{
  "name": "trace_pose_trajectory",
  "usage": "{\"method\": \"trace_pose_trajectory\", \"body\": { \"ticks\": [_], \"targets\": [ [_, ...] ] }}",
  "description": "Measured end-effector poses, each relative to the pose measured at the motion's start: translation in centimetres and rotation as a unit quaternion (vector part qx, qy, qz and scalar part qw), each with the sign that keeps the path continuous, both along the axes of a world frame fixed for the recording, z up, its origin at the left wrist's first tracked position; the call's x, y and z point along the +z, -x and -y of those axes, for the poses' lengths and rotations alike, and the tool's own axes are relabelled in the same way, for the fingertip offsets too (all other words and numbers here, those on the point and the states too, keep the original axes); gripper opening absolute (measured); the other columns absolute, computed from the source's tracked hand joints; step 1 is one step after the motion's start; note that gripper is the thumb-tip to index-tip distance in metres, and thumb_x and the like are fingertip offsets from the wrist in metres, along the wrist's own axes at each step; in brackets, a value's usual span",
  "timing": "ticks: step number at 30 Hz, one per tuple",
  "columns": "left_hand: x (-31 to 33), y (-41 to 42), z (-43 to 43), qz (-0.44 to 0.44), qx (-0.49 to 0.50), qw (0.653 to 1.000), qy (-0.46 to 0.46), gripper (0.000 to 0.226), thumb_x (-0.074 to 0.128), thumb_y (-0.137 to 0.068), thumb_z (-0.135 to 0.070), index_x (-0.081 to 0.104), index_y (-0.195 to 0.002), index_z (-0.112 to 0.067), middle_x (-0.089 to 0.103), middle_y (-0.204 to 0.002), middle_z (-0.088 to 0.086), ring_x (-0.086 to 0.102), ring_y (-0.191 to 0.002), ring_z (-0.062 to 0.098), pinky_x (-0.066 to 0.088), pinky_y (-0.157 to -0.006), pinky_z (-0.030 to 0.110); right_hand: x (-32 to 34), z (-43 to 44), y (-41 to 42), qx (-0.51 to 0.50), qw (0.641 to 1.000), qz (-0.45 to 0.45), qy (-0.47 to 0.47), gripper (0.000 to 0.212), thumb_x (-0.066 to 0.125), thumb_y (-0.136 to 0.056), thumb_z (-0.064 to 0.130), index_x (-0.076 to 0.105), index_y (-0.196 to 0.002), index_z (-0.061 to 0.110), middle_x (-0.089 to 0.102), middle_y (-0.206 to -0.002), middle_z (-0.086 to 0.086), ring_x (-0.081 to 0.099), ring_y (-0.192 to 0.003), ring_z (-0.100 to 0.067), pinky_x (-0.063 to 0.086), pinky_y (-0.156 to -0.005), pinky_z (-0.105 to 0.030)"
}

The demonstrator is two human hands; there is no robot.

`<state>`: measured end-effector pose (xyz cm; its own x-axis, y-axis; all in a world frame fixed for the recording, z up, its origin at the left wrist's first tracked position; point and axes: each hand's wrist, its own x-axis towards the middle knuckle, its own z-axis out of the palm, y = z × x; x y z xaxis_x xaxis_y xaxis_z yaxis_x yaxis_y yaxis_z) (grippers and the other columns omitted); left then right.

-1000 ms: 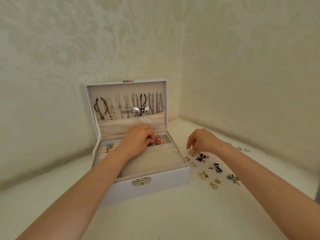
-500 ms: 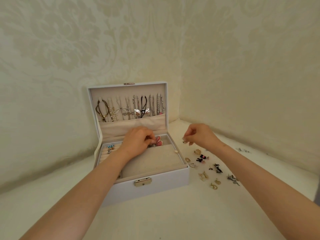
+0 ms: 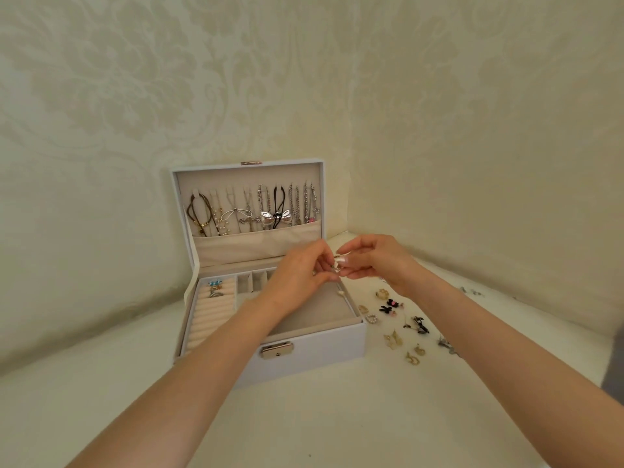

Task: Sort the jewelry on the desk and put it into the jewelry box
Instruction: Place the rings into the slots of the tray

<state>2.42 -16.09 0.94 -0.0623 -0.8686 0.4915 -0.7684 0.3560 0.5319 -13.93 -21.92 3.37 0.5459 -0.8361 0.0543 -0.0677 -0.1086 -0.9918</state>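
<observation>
Head view, left hand (image 3: 297, 276) and right hand (image 3: 376, 261) pinch shiny earring (image 3: 337, 264) (above velvet-lined box (image 3: 320, 347))

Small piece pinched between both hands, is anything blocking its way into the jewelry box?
Nothing visible. The small piece is pinched by the left hand and right hand over the open jewelry box, whose lid stands up.

The span from nine to three o'clock is filled by cream wallpaper (image 3: 135, 96) printed with a pale floral pattern, and a grey object (image 3: 615, 363), cut by the frame, is seen at four o'clock.
</observation>
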Motion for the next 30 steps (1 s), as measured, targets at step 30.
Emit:
{"method": "trace_pose_trajectory", "body": {
  "ticks": [30],
  "targets": [
    [0.7,-5.4,-0.7,-0.122,0.125,0.984,-0.045,0.014,0.07,-0.08,-0.008,0.058,-0.083,-0.015,0.059,-0.068,0.0,0.058,-0.058,0.009,0.046,-0.05,0.013,-4.3,3.2,1.3,-0.142,0.914,-0.307,0.225,0.008,0.062,-0.085,0.008,0.069,-0.081,0.009,0.069,-0.082,-0.003,0.063,-0.076,-0.015,0.052,-0.073,-0.028]
  ]
}}
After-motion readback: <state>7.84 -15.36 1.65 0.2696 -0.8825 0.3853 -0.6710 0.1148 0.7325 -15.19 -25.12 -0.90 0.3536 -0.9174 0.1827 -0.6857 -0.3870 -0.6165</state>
